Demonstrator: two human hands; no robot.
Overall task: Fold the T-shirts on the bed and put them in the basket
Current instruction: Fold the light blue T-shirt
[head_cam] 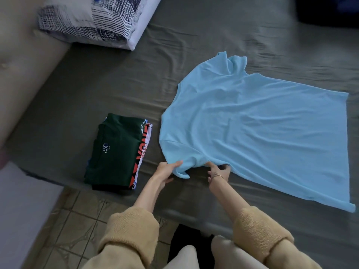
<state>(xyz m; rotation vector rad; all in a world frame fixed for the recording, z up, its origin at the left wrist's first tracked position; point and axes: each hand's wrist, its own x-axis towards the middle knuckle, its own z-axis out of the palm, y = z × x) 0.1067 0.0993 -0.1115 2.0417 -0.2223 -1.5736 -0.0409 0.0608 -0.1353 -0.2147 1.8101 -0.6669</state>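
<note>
Bed (pixel 194 45), grey-sheeted: light blue T-shirt (pixel 252 123) spread flat; folded stack (pixel 116 152), dark green on top, beside it; patterned pillow (pixel 93 22) at far edge.

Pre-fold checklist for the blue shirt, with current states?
1. Left hand grips the near sleeve of the light blue T-shirt: ok.
2. Right hand holds the shirt edge by the underarm: ok, though its fingers are partly hidden under the fabric.
3. Shirt body spread flat on the bed sheet: mostly ok, light wrinkles.
4. Far sleeve laid flat: not ok, it is bunched near the collar.
5. Folded stack is clear of the shirt: ok, a narrow gap shows.
6. Basket ready: cannot tell, not in view.
</note>
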